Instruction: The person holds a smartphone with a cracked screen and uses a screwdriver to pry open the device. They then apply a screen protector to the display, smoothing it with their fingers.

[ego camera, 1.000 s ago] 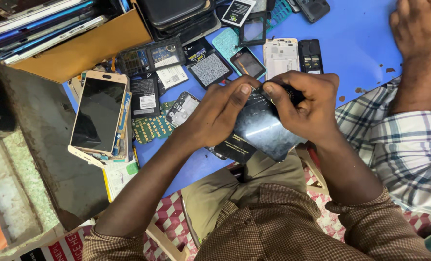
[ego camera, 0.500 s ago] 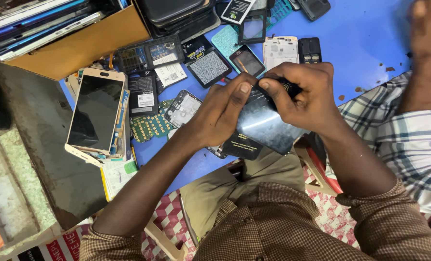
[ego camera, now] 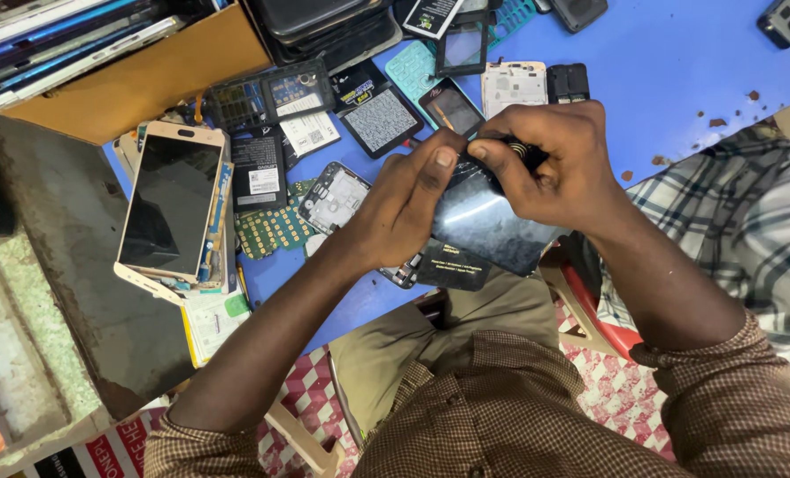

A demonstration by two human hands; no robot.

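A dark glossy phone [ego camera: 488, 226] is held over the near edge of the blue table [ego camera: 661, 80]. My left hand [ego camera: 404, 199] grips its left side, thumb pressed on the top edge. At the top right corner my right hand [ego camera: 550, 164] closes its fingers over a small black part. A black battery [ego camera: 453, 265] lies just under the phone.
Phone parts litter the table: a gold-framed phone [ego camera: 169, 204], a green keypad board [ego camera: 271, 230], batteries, back covers and frames. A cardboard box [ego camera: 138, 84] with stacked phones sits at upper left. Another person's checked sleeve [ego camera: 749, 230] is at right.
The other person's hand at upper right has gone out of view. My hands and the phone stayed in nearly the same place.
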